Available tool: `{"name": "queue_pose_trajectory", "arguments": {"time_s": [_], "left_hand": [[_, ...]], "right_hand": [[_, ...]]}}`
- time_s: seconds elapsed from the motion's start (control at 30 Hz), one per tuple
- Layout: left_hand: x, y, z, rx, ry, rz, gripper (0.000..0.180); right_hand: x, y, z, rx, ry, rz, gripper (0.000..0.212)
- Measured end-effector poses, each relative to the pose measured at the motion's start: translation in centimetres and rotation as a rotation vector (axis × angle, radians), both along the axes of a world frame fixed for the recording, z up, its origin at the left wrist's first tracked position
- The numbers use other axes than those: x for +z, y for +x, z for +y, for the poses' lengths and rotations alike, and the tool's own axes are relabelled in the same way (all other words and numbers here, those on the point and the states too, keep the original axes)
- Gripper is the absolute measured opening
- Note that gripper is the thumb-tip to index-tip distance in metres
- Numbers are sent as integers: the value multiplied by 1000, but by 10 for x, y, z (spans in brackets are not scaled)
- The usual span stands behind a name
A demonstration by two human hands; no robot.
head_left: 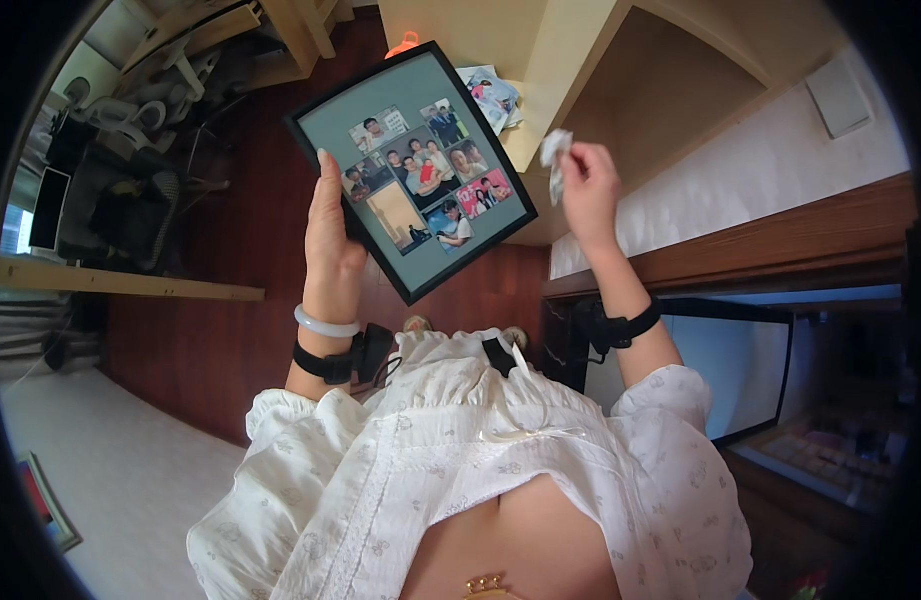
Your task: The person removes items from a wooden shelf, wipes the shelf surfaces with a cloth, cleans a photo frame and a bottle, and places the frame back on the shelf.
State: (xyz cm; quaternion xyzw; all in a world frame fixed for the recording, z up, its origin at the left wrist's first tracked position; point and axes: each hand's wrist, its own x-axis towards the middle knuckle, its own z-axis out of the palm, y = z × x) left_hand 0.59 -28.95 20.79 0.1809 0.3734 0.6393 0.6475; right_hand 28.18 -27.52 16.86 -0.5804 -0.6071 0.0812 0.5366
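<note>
Head view, left hand: the left hand grips the left edge of a black-framed picture collage with a grey-green mount, fingers wrapped behind, thumb on the front.
Frame position: raised and tilted above the dark red wooden floor.
Right hand: the right hand has its fingertips pinched together on a small crumpled white tissue, just right of the frame.
Nearby: a pale wooden shelf lies behind.

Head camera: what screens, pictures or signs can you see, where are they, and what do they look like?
Picture frame: held up by the left hand; black rectangle, grey-green mat, photo collage.
Monitor: far left; upright, pale screen, dark edge.
Screen: lower right; wide, black frame, pale blue.
Wall plate: upper right; white rectangle.
</note>
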Motion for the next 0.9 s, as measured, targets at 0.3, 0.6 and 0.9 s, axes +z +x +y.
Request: {"name": "queue_pose_trajectory", "arguments": {"time_s": [0.3, 0.6, 0.9], "left_hand": [[-11, -16, 7, -145, 52, -78, 46], [-8, -5, -1, -128, 36, 38, 50], [-23, -9, 13, -82, 34, -92, 43]], "right_hand": [[34, -121, -35, 638, 169, -587, 32], [37, -112, 36, 280, 210, -550, 34], [16, -133, -57, 761, 80, -515, 40]]}}
